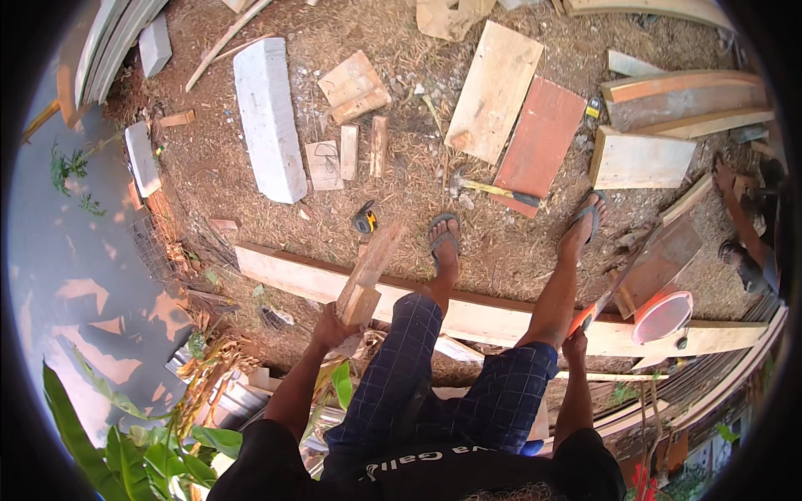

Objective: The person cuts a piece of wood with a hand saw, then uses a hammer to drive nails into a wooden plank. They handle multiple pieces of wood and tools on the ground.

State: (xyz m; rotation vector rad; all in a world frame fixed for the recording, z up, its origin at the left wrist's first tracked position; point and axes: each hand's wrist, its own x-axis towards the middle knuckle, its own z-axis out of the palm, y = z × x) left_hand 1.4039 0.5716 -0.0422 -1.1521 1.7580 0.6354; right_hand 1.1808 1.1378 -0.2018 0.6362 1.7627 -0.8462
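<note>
My left hand [336, 327] is closed around wooden pieces [372, 265], a longer plank and a shorter block lying together, held above the long board by my knee. In my right hand [575, 347] is a handsaw with an orange handle [582, 319]; its blade slants up and to the right, away from my leg. The long pale board [493, 313] lies across the ground beneath my legs. A black and yellow tape measure [365, 220] rests on the ground just beyond the wood in my left hand. Farther off, a hammer [493, 190] lies partly across a reddish board [541, 142].
An orange-rimmed bucket [664, 317] is right of the saw. Another person's arm [743, 209] reaches in at the right edge. Beyond my feet lie a white block [269, 121], short wood offcuts [355, 83] and a pale plank [494, 90]. Leafy plants [134, 459] grow lower left.
</note>
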